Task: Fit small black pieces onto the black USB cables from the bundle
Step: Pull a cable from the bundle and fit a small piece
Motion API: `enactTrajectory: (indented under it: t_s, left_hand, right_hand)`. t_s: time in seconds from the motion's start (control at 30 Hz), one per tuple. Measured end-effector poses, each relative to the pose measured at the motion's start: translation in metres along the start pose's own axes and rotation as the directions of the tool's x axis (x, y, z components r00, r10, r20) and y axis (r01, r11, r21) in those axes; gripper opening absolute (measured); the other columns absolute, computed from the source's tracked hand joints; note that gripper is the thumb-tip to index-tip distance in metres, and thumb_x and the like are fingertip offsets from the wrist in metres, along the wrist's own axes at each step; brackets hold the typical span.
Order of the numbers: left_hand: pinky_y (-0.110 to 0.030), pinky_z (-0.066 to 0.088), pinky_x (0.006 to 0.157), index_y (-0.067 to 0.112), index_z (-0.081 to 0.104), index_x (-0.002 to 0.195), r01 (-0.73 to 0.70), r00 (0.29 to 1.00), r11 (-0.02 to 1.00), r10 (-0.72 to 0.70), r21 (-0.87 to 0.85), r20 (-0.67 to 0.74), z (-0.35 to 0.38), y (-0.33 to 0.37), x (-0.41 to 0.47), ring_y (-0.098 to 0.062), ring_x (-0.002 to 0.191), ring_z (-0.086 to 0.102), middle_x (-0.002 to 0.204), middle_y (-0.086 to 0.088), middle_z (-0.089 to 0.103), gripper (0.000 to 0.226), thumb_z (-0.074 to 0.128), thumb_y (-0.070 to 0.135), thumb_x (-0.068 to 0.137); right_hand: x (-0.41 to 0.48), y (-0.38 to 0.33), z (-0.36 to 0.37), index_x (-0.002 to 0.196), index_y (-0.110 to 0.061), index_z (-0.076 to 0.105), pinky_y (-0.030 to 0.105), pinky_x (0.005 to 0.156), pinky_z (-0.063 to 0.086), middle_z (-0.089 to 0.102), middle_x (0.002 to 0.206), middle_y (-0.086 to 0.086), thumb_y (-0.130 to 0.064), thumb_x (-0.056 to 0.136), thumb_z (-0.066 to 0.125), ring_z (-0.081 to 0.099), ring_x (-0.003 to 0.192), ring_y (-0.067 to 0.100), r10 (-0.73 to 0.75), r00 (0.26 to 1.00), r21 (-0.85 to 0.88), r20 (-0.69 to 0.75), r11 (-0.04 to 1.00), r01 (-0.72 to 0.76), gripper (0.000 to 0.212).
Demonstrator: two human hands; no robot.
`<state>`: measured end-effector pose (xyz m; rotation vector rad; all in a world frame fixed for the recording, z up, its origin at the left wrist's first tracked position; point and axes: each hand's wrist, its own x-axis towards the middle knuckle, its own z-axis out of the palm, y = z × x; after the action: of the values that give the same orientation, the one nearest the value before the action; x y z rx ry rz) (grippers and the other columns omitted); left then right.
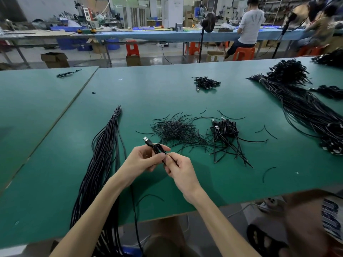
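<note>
Just above the green table (185,86), the left hand (142,160) pinches a black USB cable (157,148), folded into a small loop with its silver plug (146,140) pointing up and left. Touching it, the right hand (181,172) is closed on the cable's lower strand. Beside the left forearm lies the tied bundle (100,160) of long black cables; thin black pieces (176,129) lie heaped just beyond the hands

Cable bundle (100,164) cut off below; perhaps a small piece inside right hand (179,168).
</note>
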<state>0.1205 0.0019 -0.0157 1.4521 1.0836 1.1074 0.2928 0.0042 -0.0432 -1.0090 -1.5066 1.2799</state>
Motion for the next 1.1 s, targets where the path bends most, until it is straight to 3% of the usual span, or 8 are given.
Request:
enactTrajectory:
  t_s: [0.1, 0.23, 0.3, 0.4, 0.57, 0.73, 0.83, 1.1]
  left_hand:
    - [-0.022, 0.040, 0.052, 0.028, 0.077, 0.111, -0.063, 0.997, 0.993, 0.066, 0.098, -0.031, -0.001, 0.001, -0.001, -0.016, 0.056, 0.047, 0.079, -0.033, 0.056, 0.037, 0.081, 0.049, 0.081]
    - [-0.033, 0.040, 0.059, 0.036, 0.076, 0.108, -0.073, 0.993, 0.978, 0.089, 0.196, -0.072, 0.001, 0.000, -0.005, -0.014, 0.063, 0.051, 0.090, -0.006, 0.077, 0.035, 0.083, 0.049, 0.077]
    - [-0.027, 0.038, 0.059, 0.039, 0.075, 0.109, -0.093, 0.991, 0.963, 0.114, 0.253, -0.070, 0.000, -0.001, -0.007, -0.010, 0.070, 0.058, 0.095, 0.001, 0.078, 0.037, 0.089, 0.042, 0.075]
    - [-0.020, 0.039, 0.059, 0.037, 0.076, 0.106, -0.096, 0.986, 0.953, 0.132, 0.286, -0.107, -0.001, 0.001, -0.009, -0.025, 0.088, 0.065, 0.107, 0.001, 0.074, 0.038, 0.087, 0.037, 0.070]
    - [-0.046, 0.044, 0.061, 0.029, 0.077, 0.104, -0.130, 0.972, 0.912, 0.195, 0.390, -0.131, -0.001, 0.001, -0.007, -0.037, 0.088, 0.062, 0.116, 0.010, 0.069, 0.031, 0.086, 0.016, 0.078]
    - [-0.012, 0.042, 0.067, 0.031, 0.077, 0.094, -0.099, 0.953, 0.845, 0.233, 0.526, -0.196, 0.002, -0.006, -0.006, -0.001, 0.087, 0.065, 0.091, 0.015, 0.075, 0.030, 0.082, 0.004, 0.082]
    - [-0.006, 0.041, 0.073, 0.028, 0.075, 0.089, -0.054, 0.938, 0.778, 0.254, 0.626, -0.236, 0.005, -0.009, -0.007, 0.006, 0.086, 0.061, 0.091, 0.015, 0.070, 0.022, 0.079, 0.007, 0.086]
    - [-0.003, 0.039, 0.069, 0.044, 0.064, 0.078, -0.050, 0.906, 0.771, 0.302, 0.635, -0.295, 0.007, -0.010, -0.010, 0.010, 0.079, 0.060, 0.081, 0.020, 0.066, 0.046, 0.079, 0.001, 0.085]
  right_hand:
    - [0.000, -0.002, 0.000, 0.102, -0.021, 0.075, 0.041, 0.061, 0.033, 0.052, 0.067, -0.007, -0.022, 0.109, 0.048, 0.040, 0.067, 0.019, 0.018, 1.000, -0.013, 0.007, 1.000, -0.018, 0.027]
    - [-0.001, -0.004, 0.000, 0.097, -0.016, 0.073, 0.037, 0.062, 0.036, 0.053, 0.066, -0.010, -0.021, 0.109, 0.050, 0.042, 0.067, 0.014, 0.034, 0.999, -0.013, 0.012, 0.999, -0.033, 0.026]
    - [-0.001, -0.006, 0.000, 0.095, -0.015, 0.073, 0.031, 0.062, 0.038, 0.055, 0.067, -0.011, -0.021, 0.108, 0.052, 0.044, 0.066, 0.009, 0.040, 0.999, 0.001, 0.016, 0.999, -0.040, 0.026]
    - [-0.001, -0.007, 0.001, 0.096, -0.012, 0.072, 0.033, 0.063, 0.039, 0.057, 0.070, -0.008, -0.025, 0.108, 0.053, 0.045, 0.067, 0.009, 0.038, 0.999, -0.025, 0.017, 0.999, -0.038, 0.025]
    - [-0.002, -0.008, 0.001, 0.088, -0.014, 0.069, 0.037, 0.060, 0.034, 0.051, 0.064, -0.010, -0.028, 0.108, 0.053, 0.040, 0.062, 0.011, 0.020, 1.000, -0.068, -0.003, 0.997, -0.020, 0.029]
    - [-0.002, -0.008, 0.003, 0.090, -0.016, 0.071, 0.031, 0.060, 0.037, 0.052, 0.062, -0.012, -0.028, 0.107, 0.054, 0.042, 0.059, 0.007, 0.028, 0.999, -0.107, -0.035, 0.994, -0.032, 0.027]
    - [-0.001, -0.008, 0.002, 0.090, -0.016, 0.070, 0.029, 0.060, 0.038, 0.053, 0.061, -0.013, -0.028, 0.108, 0.053, 0.042, 0.059, 0.004, 0.038, 0.998, -0.105, -0.044, 0.994, -0.043, 0.027]
    - [-0.004, -0.010, 0.005, 0.086, -0.031, 0.066, 0.019, 0.056, 0.036, 0.056, 0.065, -0.010, -0.033, 0.107, 0.054, 0.043, 0.056, 0.001, -0.031, 0.999, -0.165, -0.018, 0.986, 0.028, 0.024]
